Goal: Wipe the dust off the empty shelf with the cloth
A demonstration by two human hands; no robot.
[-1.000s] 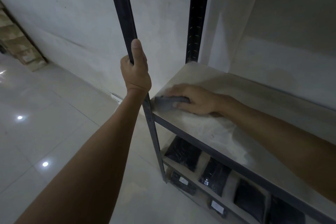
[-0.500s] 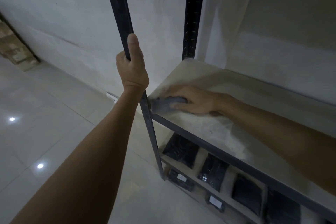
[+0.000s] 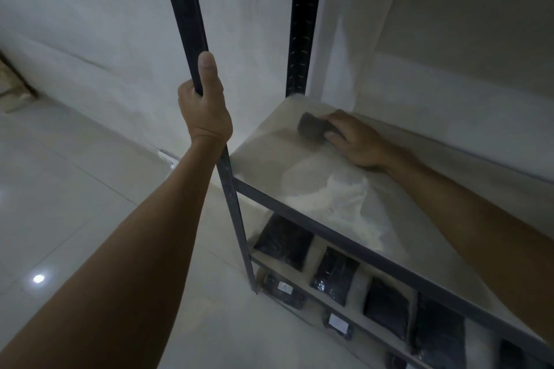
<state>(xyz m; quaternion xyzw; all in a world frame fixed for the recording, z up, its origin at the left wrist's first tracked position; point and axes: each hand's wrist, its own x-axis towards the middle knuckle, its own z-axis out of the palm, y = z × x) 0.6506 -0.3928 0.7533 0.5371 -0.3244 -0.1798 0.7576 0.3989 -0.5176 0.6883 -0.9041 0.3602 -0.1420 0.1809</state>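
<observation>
looked like a storeroom: bare metal rack (image 3: 302, 24), labelled black packets (image 3: 334, 274) (lower shelf), tiled floor (image 3: 60, 204).

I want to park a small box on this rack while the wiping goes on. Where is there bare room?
The shelf is bare along its front-left corner beside the front post, though a dust patch lies mid-front. The back-left corner is taken by the right hand pressing the cloth. The lower shelf is crowded with black bags.
</observation>
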